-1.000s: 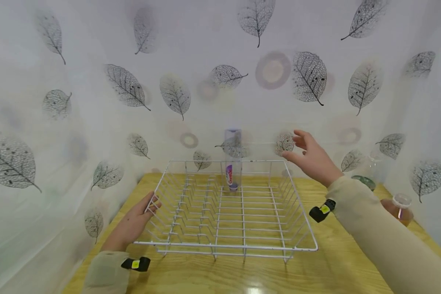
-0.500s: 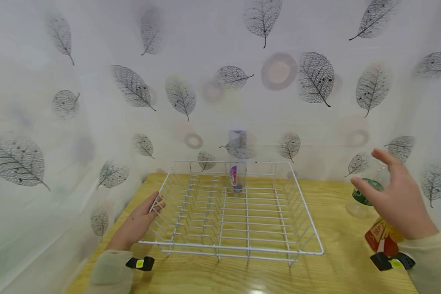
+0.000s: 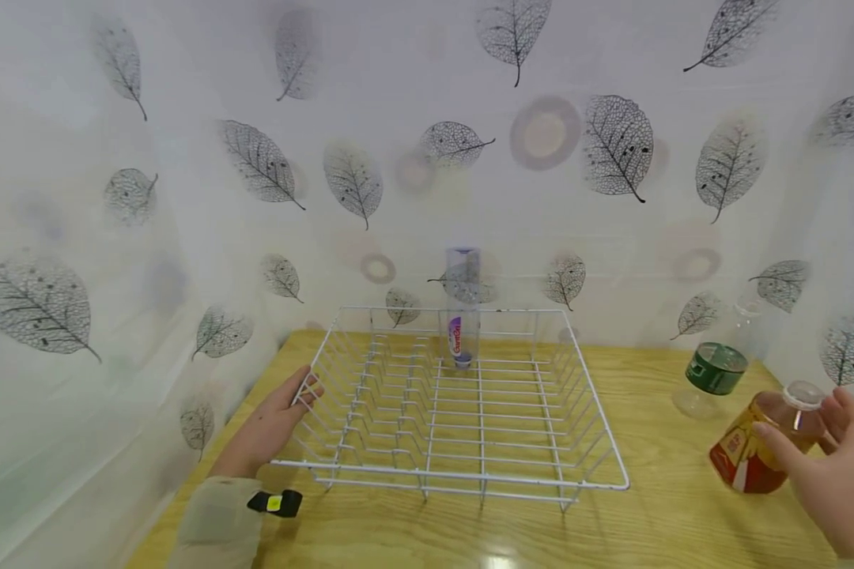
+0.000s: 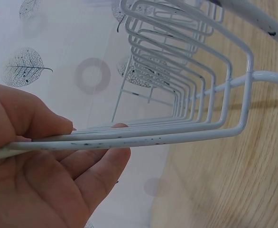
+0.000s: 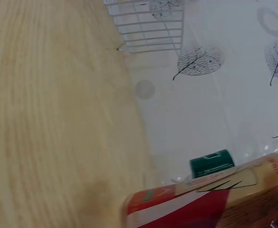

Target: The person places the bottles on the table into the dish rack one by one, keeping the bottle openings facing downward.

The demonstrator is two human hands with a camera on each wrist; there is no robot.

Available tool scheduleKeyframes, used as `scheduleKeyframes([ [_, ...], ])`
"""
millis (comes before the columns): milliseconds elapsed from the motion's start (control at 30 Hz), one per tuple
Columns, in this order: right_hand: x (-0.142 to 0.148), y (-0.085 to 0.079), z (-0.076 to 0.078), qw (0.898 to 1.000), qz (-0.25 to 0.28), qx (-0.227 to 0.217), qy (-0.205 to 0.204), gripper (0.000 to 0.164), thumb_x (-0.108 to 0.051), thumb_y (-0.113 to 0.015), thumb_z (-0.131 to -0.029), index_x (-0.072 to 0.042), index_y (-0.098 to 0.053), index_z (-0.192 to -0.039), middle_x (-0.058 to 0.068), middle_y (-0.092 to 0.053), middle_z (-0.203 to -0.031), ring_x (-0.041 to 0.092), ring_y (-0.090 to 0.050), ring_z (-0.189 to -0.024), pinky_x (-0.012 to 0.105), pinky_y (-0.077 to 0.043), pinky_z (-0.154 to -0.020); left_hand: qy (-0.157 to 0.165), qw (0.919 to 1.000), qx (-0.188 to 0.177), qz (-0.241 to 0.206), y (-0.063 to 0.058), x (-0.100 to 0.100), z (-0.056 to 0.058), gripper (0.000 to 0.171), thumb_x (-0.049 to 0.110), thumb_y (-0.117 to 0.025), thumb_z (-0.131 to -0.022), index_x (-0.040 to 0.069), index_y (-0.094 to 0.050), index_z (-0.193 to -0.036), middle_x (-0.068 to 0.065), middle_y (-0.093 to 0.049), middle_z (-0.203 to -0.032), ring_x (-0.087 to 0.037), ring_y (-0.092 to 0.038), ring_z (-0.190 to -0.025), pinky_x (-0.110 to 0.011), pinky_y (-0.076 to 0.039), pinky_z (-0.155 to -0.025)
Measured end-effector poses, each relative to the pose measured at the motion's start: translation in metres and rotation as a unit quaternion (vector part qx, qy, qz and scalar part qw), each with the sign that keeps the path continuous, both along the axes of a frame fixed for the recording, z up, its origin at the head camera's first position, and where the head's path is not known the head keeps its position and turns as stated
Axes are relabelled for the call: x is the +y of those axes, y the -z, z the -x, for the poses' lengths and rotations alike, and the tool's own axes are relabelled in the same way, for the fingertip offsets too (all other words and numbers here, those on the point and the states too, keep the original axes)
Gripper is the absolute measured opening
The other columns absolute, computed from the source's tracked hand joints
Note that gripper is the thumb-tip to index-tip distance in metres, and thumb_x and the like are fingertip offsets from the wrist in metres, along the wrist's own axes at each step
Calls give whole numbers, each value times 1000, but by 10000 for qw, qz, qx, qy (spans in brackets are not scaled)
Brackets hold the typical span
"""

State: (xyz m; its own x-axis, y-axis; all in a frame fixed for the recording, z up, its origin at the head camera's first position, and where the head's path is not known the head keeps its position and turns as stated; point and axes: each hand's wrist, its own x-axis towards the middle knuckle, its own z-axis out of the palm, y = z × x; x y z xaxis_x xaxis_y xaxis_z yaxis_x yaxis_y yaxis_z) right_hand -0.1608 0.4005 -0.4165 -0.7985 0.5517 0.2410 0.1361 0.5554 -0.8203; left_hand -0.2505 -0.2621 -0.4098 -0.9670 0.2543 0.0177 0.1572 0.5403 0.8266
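On the wooden table stands a white wire dish rack (image 3: 482, 411). My left hand (image 3: 266, 427) holds its left side; in the left wrist view the thumb lies above the wires and the fingers (image 4: 103, 173) below. At the right, my right hand (image 3: 836, 466) grips a plastic bottle (image 3: 761, 442) with a red and yellow label, thumb in front and fingers behind. The bottle leans in the head view; I cannot tell if its base touches the table. Its label (image 5: 210, 199) fills the lower right wrist view, where most of the hand is hidden.
A clear bottle (image 3: 715, 369) with a green label stands behind the held bottle. Another clear bottle (image 3: 462, 316) with a purple label is upright at the rack's back. A leaf-patterned translucent curtain (image 3: 427, 197) borders the table behind and on both sides.
My right hand has moved from above the rack's back right corner rightward and down to the red and yellow bottle and closed round it. The left hand has stayed on the rack.
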Motion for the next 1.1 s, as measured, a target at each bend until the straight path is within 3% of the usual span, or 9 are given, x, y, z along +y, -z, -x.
scheduleKeyframes([
  [167,9,26,3,9972,313,-635,-248,104,-36,-60,-101,-11,23,-158,38,3,-159,63,-19,-138,74,-24,-107,-33,10000,-20,-22,1,1,1,62,20,-38,-112,7,-6,-163,-22,-29,-161,-38,-39,-142,-61,-27,-115],
  [333,15,38,5,9936,640,-929,-3,107,-41,-60,-100,-19,30,-156,41,0,-158,63,-19,-139,74,-26,-104,-26,10000,-45,-51,1,2,2,62,20,-38,-112,7,-6,-164,-22,-29,-161,-38,-38,-143,-61,-26,-115],
  [500,25,51,9,9928,405,-1111,-180,101,-47,-60,-99,1,6,-159,44,-19,-150,61,-33,-130,72,-38,-98,-27,10000,-44,-31,2,2,2,62,21,-37,-112,6,-5,-163,-23,-28,-161,-39,-38,-142,-60,-26,-116],
  [633,31,59,10,9882,329,-1463,-318,99,-50,-59,-99,15,-7,-152,45,-24,-145,62,-33,-127,71,-36,-100,-15,9998,-118,-163,3,1,2,63,23,-37,-112,8,-4,-164,-22,-26,-162,-40,-37,-143,-61,-26,-116],
  [800,32,61,11,9788,476,-1967,-301,101,-52,-55,-100,17,-2,-152,46,-18,-149,62,-27,-132,71,-27,-108,-12,9996,-140,-252,6,0,2,63,21,-38,-112,8,-5,-164,-22,-26,-162,-40,-37,-143,-60,-26,-116],
  [1100,28,57,12,9822,347,-1794,-437,98,-48,-55,-101,18,-3,-152,47,-19,-148,62,-28,-131,71,-28,-107,81,9997,47,-212,2,-1,1,63,16,-39,-111,4,-5,-163,-27,-27,-160,-42,-38,-141,-60,-30,-114],
])
